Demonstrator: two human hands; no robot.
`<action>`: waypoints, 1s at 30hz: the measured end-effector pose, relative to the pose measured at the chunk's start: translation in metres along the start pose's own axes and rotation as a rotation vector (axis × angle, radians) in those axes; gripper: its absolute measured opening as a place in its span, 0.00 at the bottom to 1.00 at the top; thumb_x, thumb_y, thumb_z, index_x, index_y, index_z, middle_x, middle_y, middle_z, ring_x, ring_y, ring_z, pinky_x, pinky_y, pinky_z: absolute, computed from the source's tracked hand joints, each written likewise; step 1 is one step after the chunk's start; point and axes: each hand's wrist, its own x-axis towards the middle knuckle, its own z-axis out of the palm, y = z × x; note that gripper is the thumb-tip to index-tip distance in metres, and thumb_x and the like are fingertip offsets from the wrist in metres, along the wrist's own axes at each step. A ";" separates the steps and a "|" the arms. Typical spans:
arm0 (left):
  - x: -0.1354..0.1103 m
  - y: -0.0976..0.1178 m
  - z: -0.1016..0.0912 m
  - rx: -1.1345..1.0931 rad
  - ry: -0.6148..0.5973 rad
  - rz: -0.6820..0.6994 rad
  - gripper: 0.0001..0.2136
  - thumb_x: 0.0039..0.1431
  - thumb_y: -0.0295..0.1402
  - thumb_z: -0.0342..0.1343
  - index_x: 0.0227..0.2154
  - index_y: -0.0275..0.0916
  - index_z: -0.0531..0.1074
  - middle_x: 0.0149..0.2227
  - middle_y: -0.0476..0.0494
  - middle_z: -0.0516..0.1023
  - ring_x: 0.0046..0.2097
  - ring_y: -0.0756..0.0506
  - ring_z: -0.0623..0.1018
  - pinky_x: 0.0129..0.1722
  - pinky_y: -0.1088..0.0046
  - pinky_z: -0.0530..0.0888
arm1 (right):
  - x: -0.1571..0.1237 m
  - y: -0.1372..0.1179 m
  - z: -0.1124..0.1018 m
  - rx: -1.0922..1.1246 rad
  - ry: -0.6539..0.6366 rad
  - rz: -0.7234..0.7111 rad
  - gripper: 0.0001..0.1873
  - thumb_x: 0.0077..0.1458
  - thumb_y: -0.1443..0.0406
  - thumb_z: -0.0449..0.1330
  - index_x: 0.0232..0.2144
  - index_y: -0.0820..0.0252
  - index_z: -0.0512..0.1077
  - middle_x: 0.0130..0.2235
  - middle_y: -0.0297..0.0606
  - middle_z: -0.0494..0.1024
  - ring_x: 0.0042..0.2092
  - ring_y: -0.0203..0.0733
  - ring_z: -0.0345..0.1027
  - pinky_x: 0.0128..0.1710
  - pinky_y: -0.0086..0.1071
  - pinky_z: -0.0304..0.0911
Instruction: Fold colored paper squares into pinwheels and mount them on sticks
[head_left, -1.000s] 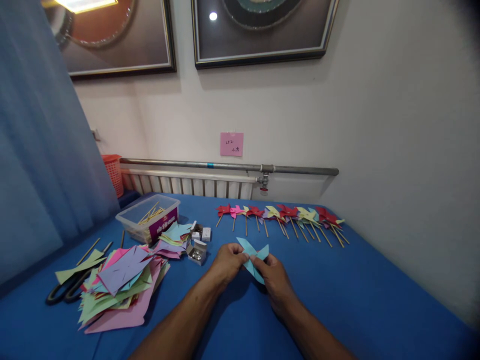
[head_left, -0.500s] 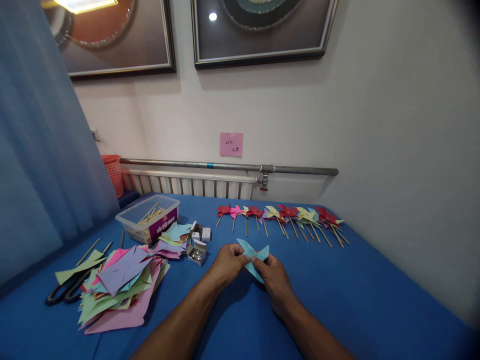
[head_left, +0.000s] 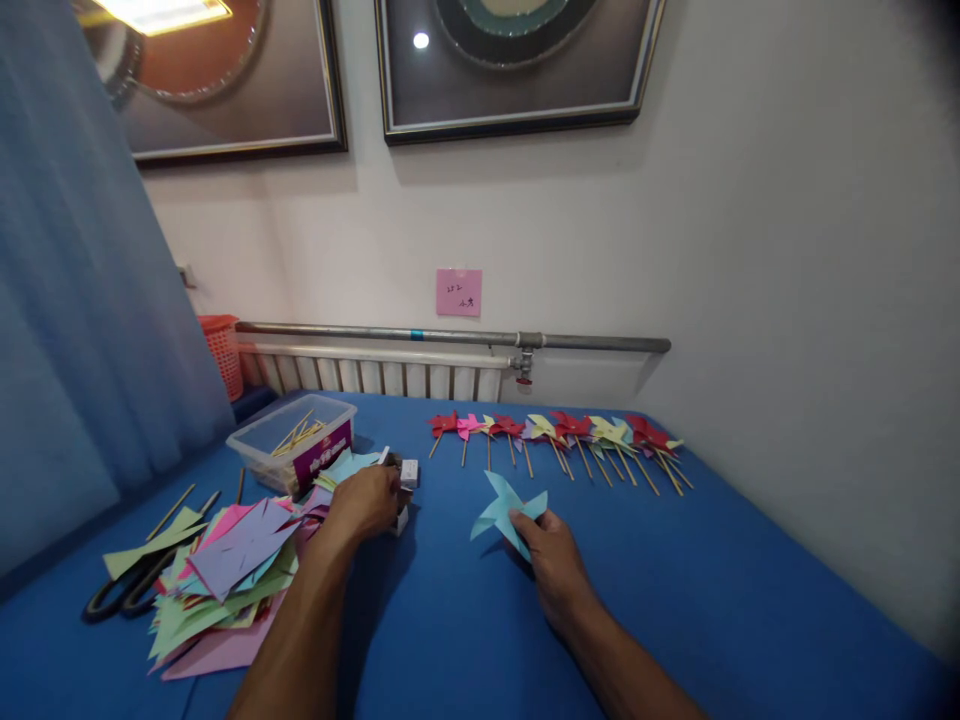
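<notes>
1. The two hands are apart over the blue table [head_left: 465,640].
2. The right hand [head_left: 559,565] pinches a light blue paper pinwheel [head_left: 499,512] between its thumb and fingers. It is over the middle of the table, well in from the right edge.
3. The left hand [head_left: 366,503] is at the small white boxes [head_left: 409,473]. Its fingertips are hidden, so I cannot tell if they hold anything.
4. Pinwheels on sticks [head_left: 574,425] lie in a row along the far edge, up to the far right corner.
5. A clear tub [head_left: 326,455] with sticks inside sits near the far left corner.
6. Nearer, on the left side, are a messy paper pile [head_left: 240,550] and black-handled scissors [head_left: 139,592].
</notes>
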 end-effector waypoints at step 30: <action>0.007 0.017 0.017 -0.035 0.325 -0.102 0.15 0.69 0.32 0.43 0.48 0.40 0.74 0.48 0.39 0.77 0.45 0.43 0.78 0.40 0.70 0.68 | 0.005 0.009 -0.002 -0.058 -0.025 -0.007 0.18 0.42 0.55 0.70 0.34 0.58 0.77 0.31 0.37 0.83 0.37 0.51 0.76 0.35 0.35 0.67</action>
